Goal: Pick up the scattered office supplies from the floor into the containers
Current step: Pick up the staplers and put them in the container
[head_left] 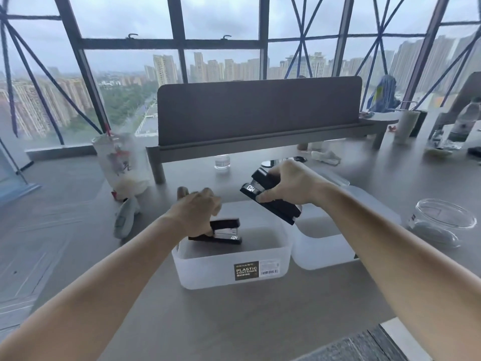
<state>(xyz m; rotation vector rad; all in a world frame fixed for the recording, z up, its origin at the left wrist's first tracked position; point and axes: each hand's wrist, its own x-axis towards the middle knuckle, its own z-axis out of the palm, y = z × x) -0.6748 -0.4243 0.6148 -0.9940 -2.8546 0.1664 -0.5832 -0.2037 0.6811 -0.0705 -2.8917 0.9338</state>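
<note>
In the head view, two translucent plastic containers are seen side by side on a grey desk (234, 321). The left hand (194, 212) is lowered into the open top of the labelled container (229, 267), and its fingers (212, 201) are curled round the rear end of a black stapler (226, 231), which is held roughly level inside the container; whether it touches the bottom cannot be told. The right hand (289, 185) is held higher, with thumb and fingers closed round a second black stapler (270, 204), which is tilted with its front end raised to the left, above the meeting rims of the labelled container and the second container (322, 246). A clear glass bowl (440, 220) is set to the right of the containers, and a white plastic bag (122, 162) stands at the desk's left edge.
</note>
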